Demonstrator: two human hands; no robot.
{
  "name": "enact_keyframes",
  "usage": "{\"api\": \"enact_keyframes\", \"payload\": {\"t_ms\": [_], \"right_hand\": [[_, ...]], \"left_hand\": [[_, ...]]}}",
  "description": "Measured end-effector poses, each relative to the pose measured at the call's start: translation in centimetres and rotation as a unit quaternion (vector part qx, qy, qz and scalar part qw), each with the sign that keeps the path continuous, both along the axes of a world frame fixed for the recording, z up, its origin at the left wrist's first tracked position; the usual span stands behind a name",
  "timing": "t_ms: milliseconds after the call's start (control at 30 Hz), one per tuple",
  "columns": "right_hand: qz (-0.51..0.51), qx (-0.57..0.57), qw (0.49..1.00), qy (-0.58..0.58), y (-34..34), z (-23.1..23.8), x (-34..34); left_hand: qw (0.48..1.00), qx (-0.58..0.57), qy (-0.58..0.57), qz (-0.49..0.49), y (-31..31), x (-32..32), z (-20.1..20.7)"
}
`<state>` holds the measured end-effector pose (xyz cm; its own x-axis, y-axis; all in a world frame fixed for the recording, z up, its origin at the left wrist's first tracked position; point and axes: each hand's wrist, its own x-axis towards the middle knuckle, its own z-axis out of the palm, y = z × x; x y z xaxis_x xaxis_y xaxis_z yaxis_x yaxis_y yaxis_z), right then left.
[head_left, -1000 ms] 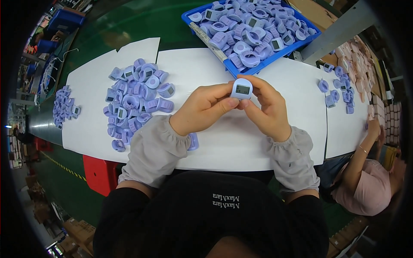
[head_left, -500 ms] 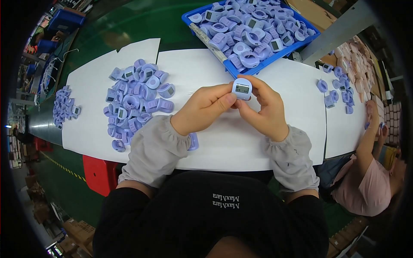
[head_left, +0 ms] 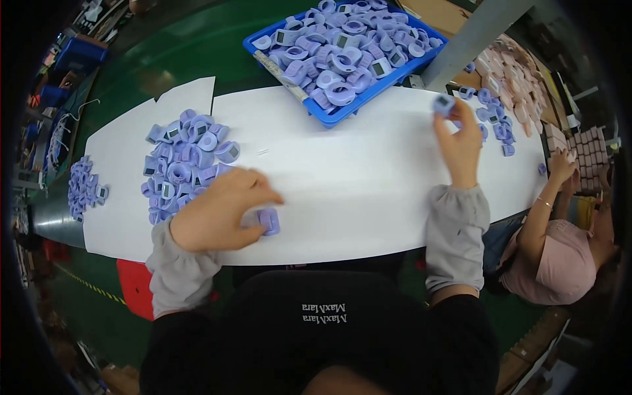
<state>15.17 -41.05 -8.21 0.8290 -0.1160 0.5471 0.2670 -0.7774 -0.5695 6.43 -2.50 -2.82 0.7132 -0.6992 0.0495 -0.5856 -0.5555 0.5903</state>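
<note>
My right hand (head_left: 459,141) is raised over the right side of the white table covering and pinches a small lavender digital watch (head_left: 444,104) with a grey screen. My left hand (head_left: 220,214), slightly blurred, hovers with thumb and fingers apart at the near edge of a heap of similar lavender watches (head_left: 179,172). A single lavender watch (head_left: 268,222) lies just beside its fingertips, and the hand seems not to grip it. Part of the heap is hidden behind that hand.
A blue tray (head_left: 329,120) piled with lavender watches stands at the far side, beside a grey post (head_left: 477,43). Smaller groups of watches lie at far left (head_left: 84,187) and right (head_left: 497,118). A co-worker in pink (head_left: 559,260) sits at right near pale pink pieces (head_left: 510,76). A red stool (head_left: 135,286) stands lower left.
My hands have parted. The right has carried the watch away to the right, while the left has let go of it and moved left and nearer to the single watch. The whole view has shifted somewhat.
</note>
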Motion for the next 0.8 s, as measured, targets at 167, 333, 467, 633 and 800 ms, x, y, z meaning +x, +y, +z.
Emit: {"api": "enact_keyframes", "payload": {"t_ms": [167, 333, 467, 633, 800], "right_hand": [[-0.271, -0.235, 0.932, 0.044, -5.4, 1.2, 1.5], [0.149, 0.006, 0.988, -0.049, 4.4, 3.7, -1.6], [0.424, 0.068, 0.903, 0.033, 12.4, 4.9, -2.7], [0.461, 0.13, 0.876, 0.05, 15.1, 1.3, -2.9], [0.467, 0.136, 0.872, 0.054, 15.2, 0.5, -3.0]], "left_hand": [[0.995, 0.049, 0.082, -0.003, -0.2, -0.4, -2.1], [0.957, -0.257, 0.045, 0.123, -3.6, 2.3, -2.0], [0.853, -0.426, 0.22, 0.207, -6.2, 3.8, -2.9], [0.782, -0.506, 0.291, 0.217, -6.3, 4.2, -5.1], [0.778, -0.485, 0.324, 0.231, -6.0, 4.4, -5.8]]}}
